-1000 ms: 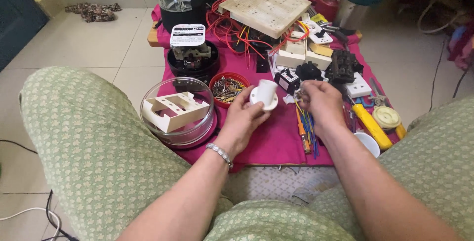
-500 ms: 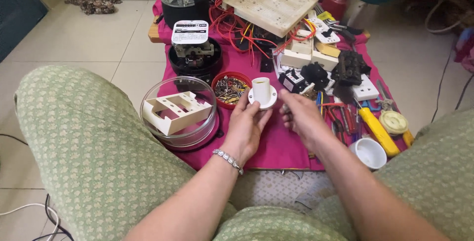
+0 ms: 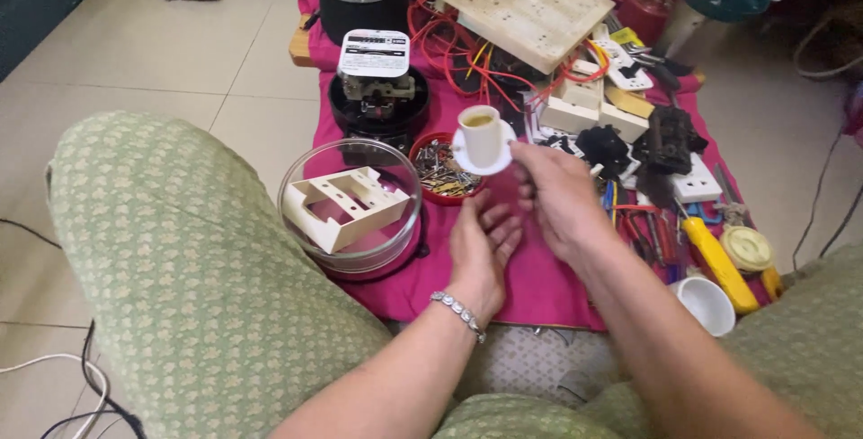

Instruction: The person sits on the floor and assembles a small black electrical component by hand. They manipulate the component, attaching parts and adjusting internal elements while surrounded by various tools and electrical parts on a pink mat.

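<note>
Leftmost on the pink cloth (image 3: 539, 286) spread over the tiled floor (image 3: 180, 70), a clear glass bowl (image 3: 351, 205) sat at the near left corner with a cream plastic frame (image 3: 337, 210) lying inside it. Just behind it, toward the far left edge of the cloth, a round black meter (image 3: 378, 88) with a white face stood upright. Beside the bowl, a small red dish of screws (image 3: 440, 169) rested near the middle of the cloth.

Next came the left hand (image 3: 481, 255), palm up and fingers loosely spread, its grip wide and holding nothing; a silver bracelet (image 3: 458, 313) circled the wrist. Above it, the white lamp holder (image 3: 481, 138), a short cylinder on a round flange, was lifted clear of the cloth over the red dish. The right hand (image 3: 557, 201) held it by the flange edge, its grip narrow and pinched on that rim.

Farther right, a cream board (image 3: 530, 8) lay tilted over red wires (image 3: 449, 44) at the far edge. White and black switch parts (image 3: 629, 133) crowded the right side, then a yellow-handled tool (image 3: 719, 264), a white cup (image 3: 706, 304) at the near right corner, and a pale round tape roll (image 3: 746, 246).
</note>
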